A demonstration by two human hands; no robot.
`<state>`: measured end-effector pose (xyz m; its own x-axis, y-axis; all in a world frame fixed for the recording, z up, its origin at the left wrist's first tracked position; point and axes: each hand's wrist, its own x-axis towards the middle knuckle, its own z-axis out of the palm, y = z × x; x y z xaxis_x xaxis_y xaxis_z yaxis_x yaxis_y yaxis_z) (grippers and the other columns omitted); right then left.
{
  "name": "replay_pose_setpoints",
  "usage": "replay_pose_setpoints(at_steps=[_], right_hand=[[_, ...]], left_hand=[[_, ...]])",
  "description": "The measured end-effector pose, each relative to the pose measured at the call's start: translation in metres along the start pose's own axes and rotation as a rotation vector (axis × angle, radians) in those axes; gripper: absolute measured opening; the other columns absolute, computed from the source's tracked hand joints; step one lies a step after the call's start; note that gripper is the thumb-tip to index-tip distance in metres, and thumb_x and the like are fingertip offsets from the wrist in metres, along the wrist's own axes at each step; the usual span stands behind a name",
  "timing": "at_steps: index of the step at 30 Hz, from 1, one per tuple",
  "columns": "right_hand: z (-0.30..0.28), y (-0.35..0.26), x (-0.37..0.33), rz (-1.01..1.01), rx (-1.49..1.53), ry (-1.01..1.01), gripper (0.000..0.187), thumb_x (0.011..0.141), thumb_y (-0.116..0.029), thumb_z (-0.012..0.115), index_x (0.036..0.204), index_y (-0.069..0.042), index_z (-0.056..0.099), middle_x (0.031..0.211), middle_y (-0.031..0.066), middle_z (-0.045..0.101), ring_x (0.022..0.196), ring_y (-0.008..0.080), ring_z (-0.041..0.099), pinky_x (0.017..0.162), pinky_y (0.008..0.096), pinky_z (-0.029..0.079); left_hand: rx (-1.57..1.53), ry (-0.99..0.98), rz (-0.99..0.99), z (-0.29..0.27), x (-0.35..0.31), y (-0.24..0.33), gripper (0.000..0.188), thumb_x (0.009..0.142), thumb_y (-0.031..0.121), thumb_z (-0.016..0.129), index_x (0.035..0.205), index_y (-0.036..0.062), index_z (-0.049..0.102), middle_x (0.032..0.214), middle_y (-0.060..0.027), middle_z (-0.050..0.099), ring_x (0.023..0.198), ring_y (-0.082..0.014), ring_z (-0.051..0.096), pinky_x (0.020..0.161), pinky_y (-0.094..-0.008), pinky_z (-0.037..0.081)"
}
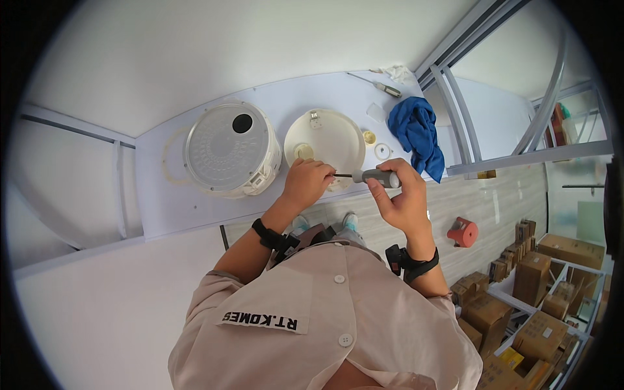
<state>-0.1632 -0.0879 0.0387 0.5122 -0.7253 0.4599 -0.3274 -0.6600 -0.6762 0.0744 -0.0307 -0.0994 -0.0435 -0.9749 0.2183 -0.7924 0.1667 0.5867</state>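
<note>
Head view is showing a screwdriver [380, 177] running almost straight from right to left, at the near edge of a round white lid [341, 144]. Its long axis is bridging the two hands: the right hand [404, 198] is wrapping thumb and fingers round the grey handle, and the dark shaft [343, 175] is pointing at the fingertips of the left hand [307, 185]. The right hand is thus sitting at the handle end, the left nearer the tip. The left fingers are bunching there; whether they are gripping the shaft or some small part, I cannot tell. The lid is lying on the worktop [188, 211] just beyond the hands, between a big white pot [221, 153] on the left and a blue cloth [416, 133] on the right.
</note>
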Motion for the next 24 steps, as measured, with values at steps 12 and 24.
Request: replay_pose_setpoints(at_steps=[12,24], right_hand=[[-0.013,0.005,0.011,0.016,0.067,-0.062,0.035,0.089,-0.006,0.086,0.119,-0.002,0.067,0.099,0.0168,0.073,0.089,0.0370,0.072,0.077,0.0420,0.057],[0.004,0.018,0.011,0.001,-0.037,-0.131,0.041,0.094,-0.010,0.087,0.128,-0.003,0.066,0.113,0.0178,0.076,0.101,0.0391,0.073,0.087,0.0445,0.057]], left_hand=[[0.076,0.041,0.102,0.002,0.002,0.003,0.013,0.090,0.027,0.085,0.095,0.0154,0.081,0.090,0.0010,0.077,0.091,-0.0225,0.072,0.085,-0.0403,0.049],[-0.001,0.005,0.006,0.008,-0.006,-0.001,0.036,0.085,0.037,0.089,0.110,0.0131,0.080,0.099,-0.0010,0.072,0.101,-0.0264,0.068,0.090,-0.0443,0.049]])
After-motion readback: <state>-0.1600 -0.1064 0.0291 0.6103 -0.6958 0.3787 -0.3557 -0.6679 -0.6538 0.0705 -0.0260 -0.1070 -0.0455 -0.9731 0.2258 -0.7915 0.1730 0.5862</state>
